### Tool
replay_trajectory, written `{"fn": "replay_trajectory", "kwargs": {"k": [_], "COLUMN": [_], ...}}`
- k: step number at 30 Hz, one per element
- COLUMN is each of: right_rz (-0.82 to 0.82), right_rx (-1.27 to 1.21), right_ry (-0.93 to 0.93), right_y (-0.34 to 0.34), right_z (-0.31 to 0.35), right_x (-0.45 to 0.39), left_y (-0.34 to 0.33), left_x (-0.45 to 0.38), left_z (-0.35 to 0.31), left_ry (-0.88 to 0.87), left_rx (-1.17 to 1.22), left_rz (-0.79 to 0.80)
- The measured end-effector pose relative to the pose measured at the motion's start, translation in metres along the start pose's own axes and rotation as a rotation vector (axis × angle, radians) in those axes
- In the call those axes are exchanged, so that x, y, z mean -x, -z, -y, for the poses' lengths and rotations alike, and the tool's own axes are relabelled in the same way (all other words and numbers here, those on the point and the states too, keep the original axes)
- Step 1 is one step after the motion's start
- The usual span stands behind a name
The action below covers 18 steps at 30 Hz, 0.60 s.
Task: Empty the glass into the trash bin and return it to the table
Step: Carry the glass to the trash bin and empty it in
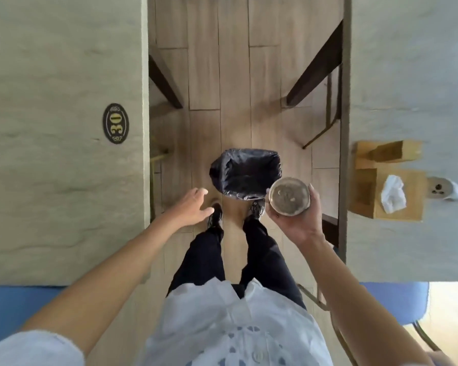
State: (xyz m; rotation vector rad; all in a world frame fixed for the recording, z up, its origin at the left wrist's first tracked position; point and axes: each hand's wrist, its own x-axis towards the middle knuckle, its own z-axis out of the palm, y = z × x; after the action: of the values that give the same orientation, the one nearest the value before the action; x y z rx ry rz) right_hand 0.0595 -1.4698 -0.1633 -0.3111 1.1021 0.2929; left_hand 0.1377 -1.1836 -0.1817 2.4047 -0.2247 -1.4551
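Observation:
My right hand [296,223] holds a clear glass [289,196] upright, seen from above, with brownish liquid and small bits inside. The glass hangs just right of the trash bin [245,173], a small bin lined with a black bag, standing on the wooden floor in the aisle right in front of my feet. My left hand [192,208] is empty with fingers spread, left of the bin and a little nearer to me. A stone-look table [407,75] stands to my right.
A second table [64,154] with an oval "30" plaque [115,123] is on the left. The right table carries a wooden tissue box [389,194], a wooden holder [386,154] and a small socket piece [438,187]. Blue seats [397,302] flank me; dark table legs [315,64] angle into the aisle.

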Motion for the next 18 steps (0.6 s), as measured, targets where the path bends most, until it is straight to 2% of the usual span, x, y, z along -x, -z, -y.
{"fn": "replay_trajectory", "kwargs": {"k": [3, 8, 15, 18], "right_rz": [-0.032, -0.107, -0.177, -0.199], "right_rx": [0.028, 0.092, 0.021, 0.018], "right_ry": [-0.072, -0.089, -0.153, -0.157], "right_y": [0.004, 0.022, 0.070, 0.091], "right_z": [0.020, 0.042, 0.041, 0.035], "right_x": [-0.045, -0.117, -0.223, -0.261], "left_y": [-0.007, -0.033, -0.061, -0.069], "left_x": [-0.034, -0.117, -0.246, -0.298], "left_z": [-0.011, -0.014, 0.007, 0.025], "left_ry": [0.089, 0.179, 0.177, 0.256], "left_rx": [0.056, 0.159, 0.094, 0.143], "left_rz": [0.004, 0.009, 0.152, 0.090]}}
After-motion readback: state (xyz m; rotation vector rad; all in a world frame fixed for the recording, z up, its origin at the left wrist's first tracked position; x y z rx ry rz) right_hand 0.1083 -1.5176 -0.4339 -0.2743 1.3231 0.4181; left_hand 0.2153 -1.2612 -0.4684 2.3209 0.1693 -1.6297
